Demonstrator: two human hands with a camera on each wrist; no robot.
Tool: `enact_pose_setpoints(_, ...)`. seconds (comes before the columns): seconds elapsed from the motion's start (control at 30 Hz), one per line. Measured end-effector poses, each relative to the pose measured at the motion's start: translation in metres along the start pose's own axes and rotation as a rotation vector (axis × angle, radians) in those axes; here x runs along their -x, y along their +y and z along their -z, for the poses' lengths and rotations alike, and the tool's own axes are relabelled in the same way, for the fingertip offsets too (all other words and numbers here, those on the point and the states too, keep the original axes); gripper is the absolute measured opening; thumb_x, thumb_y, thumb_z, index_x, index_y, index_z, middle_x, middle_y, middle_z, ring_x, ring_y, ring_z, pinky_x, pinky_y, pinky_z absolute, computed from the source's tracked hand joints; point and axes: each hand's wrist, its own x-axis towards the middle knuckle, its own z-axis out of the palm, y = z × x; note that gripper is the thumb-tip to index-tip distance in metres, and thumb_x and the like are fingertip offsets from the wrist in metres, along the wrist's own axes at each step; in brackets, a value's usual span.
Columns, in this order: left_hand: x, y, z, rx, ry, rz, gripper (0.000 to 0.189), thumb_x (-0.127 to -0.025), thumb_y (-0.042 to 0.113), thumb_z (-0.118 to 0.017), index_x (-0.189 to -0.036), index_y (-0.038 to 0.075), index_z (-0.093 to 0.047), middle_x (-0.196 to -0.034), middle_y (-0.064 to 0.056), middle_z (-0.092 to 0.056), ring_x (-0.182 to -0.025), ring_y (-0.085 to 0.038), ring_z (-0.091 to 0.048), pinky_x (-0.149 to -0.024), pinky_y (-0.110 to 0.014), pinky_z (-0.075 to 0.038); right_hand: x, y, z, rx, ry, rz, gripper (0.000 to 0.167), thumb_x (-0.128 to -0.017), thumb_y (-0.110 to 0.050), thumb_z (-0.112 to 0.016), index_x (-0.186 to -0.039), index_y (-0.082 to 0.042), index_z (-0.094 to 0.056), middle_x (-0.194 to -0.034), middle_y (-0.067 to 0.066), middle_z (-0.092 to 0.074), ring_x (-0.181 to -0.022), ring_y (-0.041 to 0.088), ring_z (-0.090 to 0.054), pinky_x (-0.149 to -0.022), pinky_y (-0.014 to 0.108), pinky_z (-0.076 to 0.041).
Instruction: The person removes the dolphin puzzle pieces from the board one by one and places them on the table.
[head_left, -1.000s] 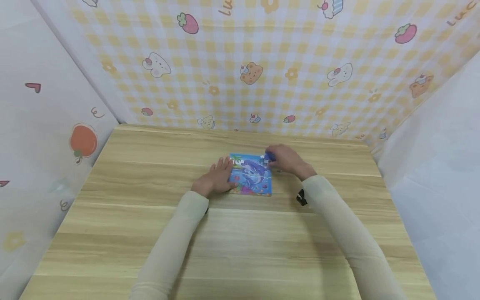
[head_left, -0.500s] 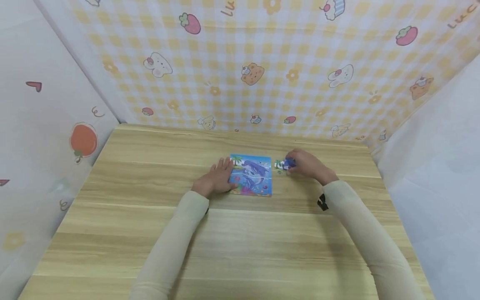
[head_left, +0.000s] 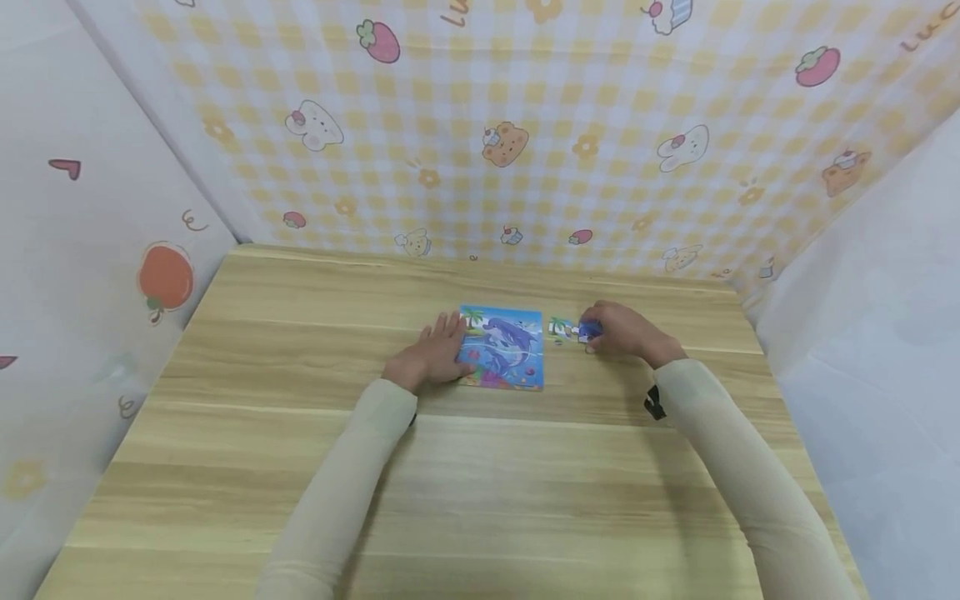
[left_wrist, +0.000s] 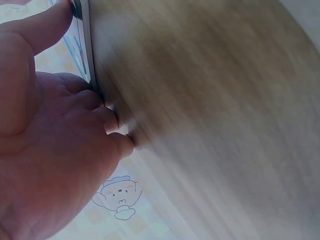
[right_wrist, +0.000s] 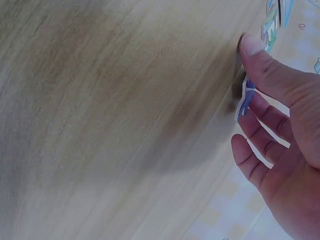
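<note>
A square jigsaw puzzle (head_left: pixel 510 346) with dolphins and a palm tree lies flat on the table. My left hand (head_left: pixel 429 357) rests along its left side, fingers fairly straight, the thumb at the lower left part. To the puzzle's right lies a small puzzle piece (head_left: pixel 558 327) with a palm tree on it. Just right of that, my right hand (head_left: pixel 628 333) pinches a blue-purple puzzle piece (head_left: pixel 590 330) low at the tabletop. In the right wrist view this blue-purple piece (right_wrist: pixel 245 97) shows between thumb and fingers; part of it is hidden by them.
The wood-grain table (head_left: pixel 480 500) reaches back to a yellow checked cloth (head_left: pixel 405 108) with cartoon prints. White cloth walls (head_left: pixel 67 275) stand at both sides. A dark band (head_left: pixel 655 402) shows at the right wrist.
My right hand has moved right, away from the puzzle's upper right corner, and now holds the blue-purple piece beside the palm-tree piece, which lies uncovered. The left hand has stayed in place.
</note>
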Motion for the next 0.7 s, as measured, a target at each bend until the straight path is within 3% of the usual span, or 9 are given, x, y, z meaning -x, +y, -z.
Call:
enact_pose_setpoints(0.4,-0.0015,-0.0006,0.0026,-0.012,-0.003,0.004,0.09,-0.101,0.044,-0.051,-0.158,0.002,0.005,-0.164,-0.016,0.016,-0.151,-0.032,0.017,-0.124,-0.049,0.005,-0.0072,0.0053,-0.0012,-0.021,0.053,0.003,0.04,-0.083,-0.011,-0.079,-0.119,0.001,-0.068,-0.114,0.017,-0.065,-0.103,0.031,-0.062,-0.095,0.049,-0.052)
enact_pose_setpoints(0.7,-0.0004,-0.0015,0.0006,-0.019,-0.006,-0.007,0.089,-0.101,0.044,-0.05,-0.157,0.001,0.004,-0.164,-0.017,0.015,-0.151,-0.034,0.016,-0.124,-0.052,0.004,-0.0087,0.0044,-0.0019,-0.039,0.041,0.02,0.042,-0.083,-0.01,-0.079,-0.121,0.003,-0.067,-0.116,0.018,-0.066,-0.105,0.032,-0.061,-0.095,0.049,-0.052)
